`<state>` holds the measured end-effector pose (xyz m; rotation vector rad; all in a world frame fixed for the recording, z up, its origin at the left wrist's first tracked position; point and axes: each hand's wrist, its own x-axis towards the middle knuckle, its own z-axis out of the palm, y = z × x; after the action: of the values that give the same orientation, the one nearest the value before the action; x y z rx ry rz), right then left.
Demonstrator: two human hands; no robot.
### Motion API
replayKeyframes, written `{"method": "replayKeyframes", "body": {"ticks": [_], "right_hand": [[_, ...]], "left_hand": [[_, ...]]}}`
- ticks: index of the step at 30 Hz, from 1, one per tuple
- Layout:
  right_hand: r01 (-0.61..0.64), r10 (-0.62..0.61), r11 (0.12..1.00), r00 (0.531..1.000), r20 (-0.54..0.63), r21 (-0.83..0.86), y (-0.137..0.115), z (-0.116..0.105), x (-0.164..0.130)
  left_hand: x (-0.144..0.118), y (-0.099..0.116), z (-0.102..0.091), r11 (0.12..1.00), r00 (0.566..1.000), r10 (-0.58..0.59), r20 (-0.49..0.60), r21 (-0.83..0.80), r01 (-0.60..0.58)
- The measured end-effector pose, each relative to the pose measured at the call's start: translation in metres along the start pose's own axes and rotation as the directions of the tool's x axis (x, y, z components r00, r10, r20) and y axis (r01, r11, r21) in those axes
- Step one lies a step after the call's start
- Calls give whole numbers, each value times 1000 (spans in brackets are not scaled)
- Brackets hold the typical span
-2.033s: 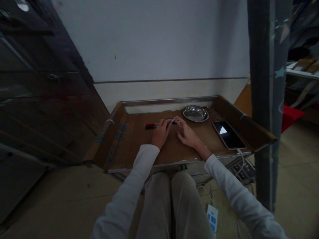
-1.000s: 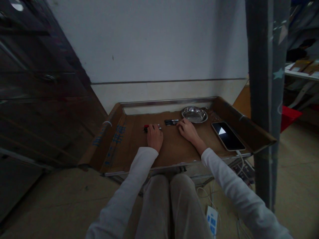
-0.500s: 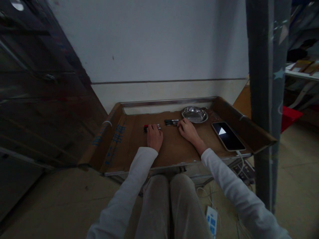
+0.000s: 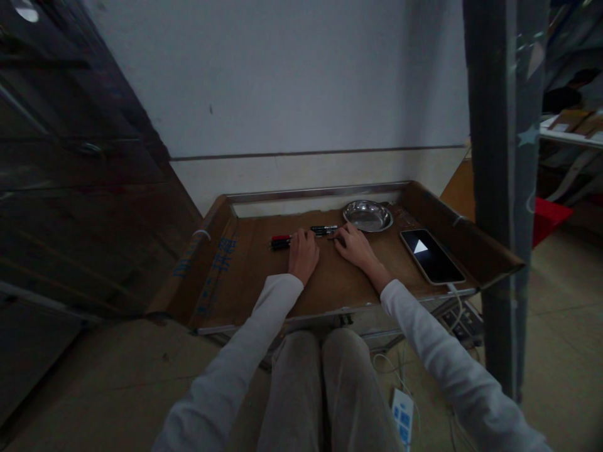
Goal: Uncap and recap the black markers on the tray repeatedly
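Your left hand (image 4: 303,253) lies palm down on the cardboard-lined tray (image 4: 245,263), fingers together and curled forward, tips at the right end of the red-capped marker (image 4: 281,239); whether they grip it or only touch it cannot be told in this dim view. A dark pen (image 4: 281,245) lies just beside that marker, on its near side, both running left to right. Your right hand (image 4: 354,245) rests near the left one, a little farther right, fingers loosely bent and slightly apart, tips against the right end of the black marker (image 4: 324,230); no clamp shows, only contact. That black marker lies flat, to the right of and slightly beyond the red-capped one, apart from it. Just right of your right hand sits 1 metal dish (image 4: 368,215), upright, near the tray's far rim, not touching the fingers. Farther right lies a phone (image 4: 430,254), screen lit with a white triangle, a white cable (image 4: 453,294) leaving its near end over the tray edge. Both white sleeves (image 4: 424,339) reach in from below, your knees (image 4: 325,376) under the tray's near edge. A power strip (image 4: 401,415) lies on the floor by your right leg. A grey post (image 4: 504,188) stands at the right.
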<state>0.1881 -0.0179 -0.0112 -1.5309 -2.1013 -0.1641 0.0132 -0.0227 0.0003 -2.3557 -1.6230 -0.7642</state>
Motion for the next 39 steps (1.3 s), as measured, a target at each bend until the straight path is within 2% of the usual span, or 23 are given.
{"method": "replayKeyframes", "body": {"ticks": [6, 19, 28, 32, 36, 39], "right_hand": [[-7, 7, 1000, 1000, -8, 7, 0, 1, 0], [25, -25, 999, 1000, -3, -29, -1, 2, 1], [129, -131, 983, 991, 10, 130, -1, 0, 1], [154, -155, 987, 988, 20, 49, -3, -3, -1], [111, -113, 992, 993, -22, -67, -7, -10, -5], [72, -79, 993, 994, -75, -98, -10, -16, -8]], "left_hand": [[9, 4, 8, 998, 999, 39, 13, 47, -40], [19, -2, 16, 992, 992, 125, 26, 12, -125], [19, -1, 14, 980, 980, 198, 27, -17, -198], [18, -1, 11, 977, 978, 207, 32, -64, -205], [17, -3, 16, 957, 970, 241, -17, -164, -240], [17, -6, 21, 950, 964, 267, 3, -169, -263]]}}
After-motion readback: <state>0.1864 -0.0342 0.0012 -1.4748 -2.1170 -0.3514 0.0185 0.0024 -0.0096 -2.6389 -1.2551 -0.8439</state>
